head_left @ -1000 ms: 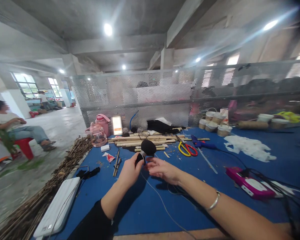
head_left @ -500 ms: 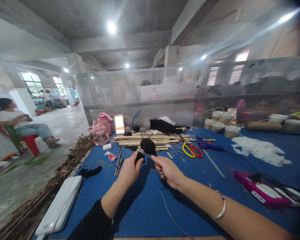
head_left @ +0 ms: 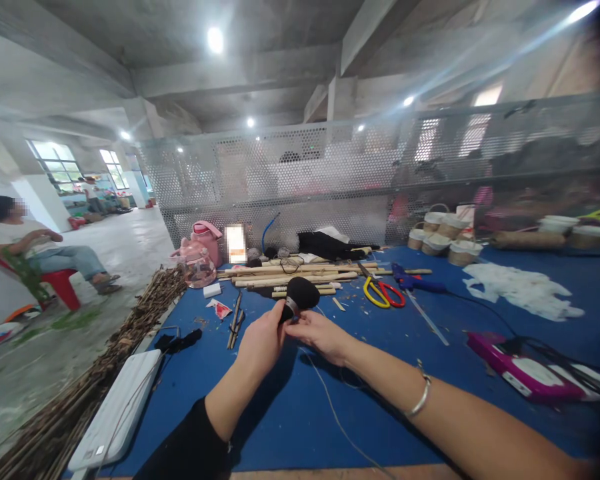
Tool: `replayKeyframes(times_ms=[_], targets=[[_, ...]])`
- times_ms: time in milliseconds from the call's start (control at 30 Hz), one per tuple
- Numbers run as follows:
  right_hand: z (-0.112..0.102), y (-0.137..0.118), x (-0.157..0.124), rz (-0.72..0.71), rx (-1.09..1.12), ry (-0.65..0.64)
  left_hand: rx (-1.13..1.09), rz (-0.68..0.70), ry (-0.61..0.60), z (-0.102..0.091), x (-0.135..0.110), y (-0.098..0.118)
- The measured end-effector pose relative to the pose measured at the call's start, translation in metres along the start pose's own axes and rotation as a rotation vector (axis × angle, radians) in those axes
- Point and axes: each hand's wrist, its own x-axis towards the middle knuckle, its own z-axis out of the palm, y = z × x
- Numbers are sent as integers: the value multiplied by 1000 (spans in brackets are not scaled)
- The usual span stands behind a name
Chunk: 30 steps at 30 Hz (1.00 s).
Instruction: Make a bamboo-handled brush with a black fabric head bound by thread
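Observation:
A rounded black fabric-covered ball [head_left: 303,293] rises above my fingers over the blue table [head_left: 280,427]. My left hand [head_left: 259,343] is closed around its gathered lower part. Several turns of thin grey cord [head_left: 291,308] circle that neck. Close against it, my right hand [head_left: 324,335] pinches the cord with thumb and fingers. A loose length of the same cord [head_left: 337,423] runs down the table below my right hand. My fingers hide the underside of the ball.
Wooden sticks [head_left: 300,275] lie behind my hands. Scissors [head_left: 380,292], a blue glue gun [head_left: 420,283] and a magenta power strip [head_left: 515,373] are to the right. At left are a white power bank [head_left: 125,407] and dry twigs [head_left: 125,347]. A person [head_left: 35,240] sits beyond.
My right hand has moved left, up against my left hand, and the cord stretched between them is now wound at the ball's neck. The ball has tilted slightly right.

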Motion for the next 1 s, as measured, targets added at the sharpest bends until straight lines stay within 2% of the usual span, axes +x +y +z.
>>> replayKeyframes(times_ms=[167,300,467,533,733,833,1000], targets=[[-1,10,7,-13,-25,96,21,-19,-7,5,0,-2],[-6,13,6,-90,-26,184,33,-24,-9,6,0,0],[-1,17,0,-96,306,98,6,-20,-17,7,-3,7],[0,18,-1,-71,344,68,-8,-7,-20,7,-4,9],[-8,14,-3,16,173,182,-20,9,6,6,-5,12],[-9,9,-7,50,90,200,-31,-11,33,5,-4,9],[-7,2,-13,57,79,119,-45,-30,73,3,-1,5]])
